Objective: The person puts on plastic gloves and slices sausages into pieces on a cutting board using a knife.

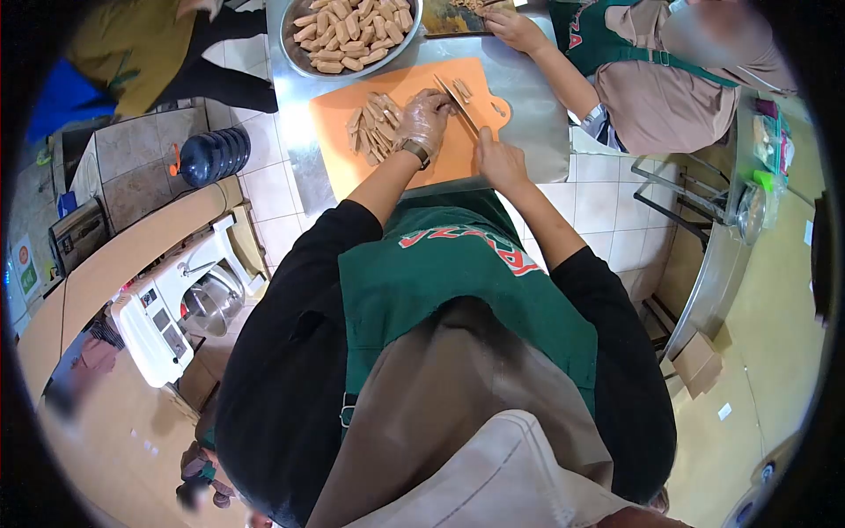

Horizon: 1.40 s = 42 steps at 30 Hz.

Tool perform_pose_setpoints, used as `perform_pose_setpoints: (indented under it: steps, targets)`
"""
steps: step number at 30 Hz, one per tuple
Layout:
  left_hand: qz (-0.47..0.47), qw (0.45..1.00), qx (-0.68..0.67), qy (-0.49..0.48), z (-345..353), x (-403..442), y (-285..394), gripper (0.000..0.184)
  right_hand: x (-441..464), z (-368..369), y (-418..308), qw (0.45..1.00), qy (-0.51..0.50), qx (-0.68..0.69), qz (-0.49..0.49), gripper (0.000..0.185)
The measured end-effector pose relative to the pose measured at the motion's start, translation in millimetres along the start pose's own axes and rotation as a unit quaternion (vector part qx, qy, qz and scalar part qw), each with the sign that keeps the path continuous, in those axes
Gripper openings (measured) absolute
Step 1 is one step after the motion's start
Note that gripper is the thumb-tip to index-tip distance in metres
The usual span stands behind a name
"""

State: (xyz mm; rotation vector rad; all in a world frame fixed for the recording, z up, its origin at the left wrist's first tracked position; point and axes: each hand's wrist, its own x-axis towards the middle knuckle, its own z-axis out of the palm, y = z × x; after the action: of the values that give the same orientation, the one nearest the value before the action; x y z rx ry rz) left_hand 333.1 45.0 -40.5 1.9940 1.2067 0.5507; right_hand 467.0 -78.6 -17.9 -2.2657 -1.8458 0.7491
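My right hand (pixel 502 163) is wrapped round the handle of a knife (pixel 459 106), whose blade lies slantwise over an orange cutting board (pixel 449 167). Just left of the blade, my left hand (pixel 424 121), in a clear plastic glove, has its fingers curled down on the board. What lies under those fingers is hidden. A pile of cut sausage pieces (pixel 372 128) spreads to the left of this hand. A few more cut pieces (pixel 462 86) lie right of the blade. Beyond the board, a metal bowl (pixel 288 44) holds many short sausages (pixel 352 31).
The board rests on a metal table (pixel 541 132). Across the right corner, a co-worker's hand (pixel 518 31) is at a dark board (pixel 453 19) with chopped bits. Left on the floor side are a water jug (pixel 214 157) and a white mixer (pixel 154 326).
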Motion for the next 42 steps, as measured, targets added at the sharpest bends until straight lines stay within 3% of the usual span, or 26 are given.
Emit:
perform_pose_setpoints:
  steps: [9,14,42]
  targets:
    - [0.005,1.0,-0.009,0.009,3,3,-6,0.014,18,15,-1,1.0,-0.012,-0.005,0.004,0.017]
    - [-0.055,0.997,-0.043,-0.017,-2,3,2,0.011,7,13,0,1.0,-0.011,0.013,0.011,0.018]
    - [-0.014,0.999,-0.029,0.028,-1,7,-9,0.01,-3,6,4,1.0,0.002,0.011,0.026,0.018]
